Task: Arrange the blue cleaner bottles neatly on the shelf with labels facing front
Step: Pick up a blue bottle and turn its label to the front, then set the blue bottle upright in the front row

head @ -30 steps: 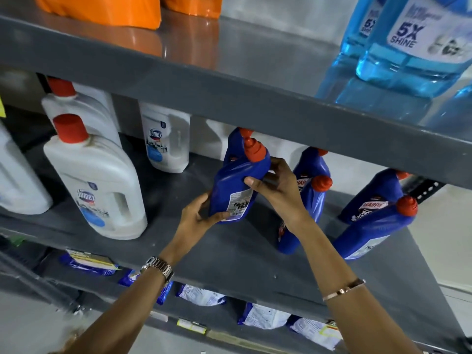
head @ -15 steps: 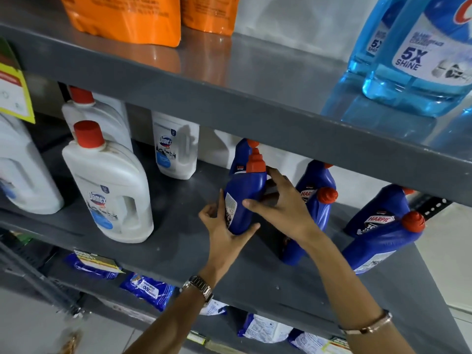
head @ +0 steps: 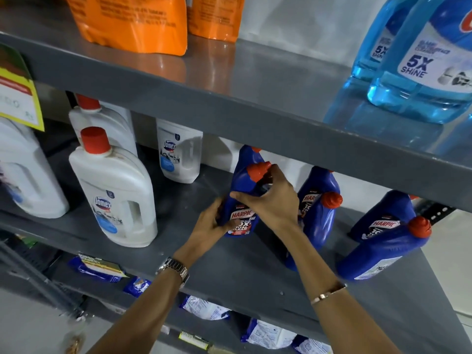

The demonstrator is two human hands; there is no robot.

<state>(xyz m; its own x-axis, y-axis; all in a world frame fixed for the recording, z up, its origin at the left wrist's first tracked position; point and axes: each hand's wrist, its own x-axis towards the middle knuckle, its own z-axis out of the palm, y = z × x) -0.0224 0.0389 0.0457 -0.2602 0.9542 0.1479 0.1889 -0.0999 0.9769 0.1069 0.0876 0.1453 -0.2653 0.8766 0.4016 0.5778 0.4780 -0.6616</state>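
A dark blue Harpic bottle (head: 242, 200) with a red cap stands upright on the grey middle shelf (head: 229, 272), its front label facing me. My left hand (head: 212, 226) grips its lower left side and my right hand (head: 268, 200) wraps its neck and right side. Another blue bottle stands right behind it. To the right a blue bottle (head: 319, 218) stands with its label partly turned away. At the far right one blue bottle (head: 380, 221) stands behind another (head: 383, 254) that leans with its back label towards me.
White Domex bottles (head: 115, 198) with red caps fill the left of the same shelf. Orange pouches (head: 132, 21) and clear blue bottles (head: 421, 60) sit on the shelf above. Blue and white packets (head: 97, 269) lie on the shelf below. A yellow price tag (head: 18, 90) hangs at the left.
The held blue bottle was turned from back label towards me, through side-on, to front label towards me, and now stands upright. Both hands stayed on it. The view moved closer.
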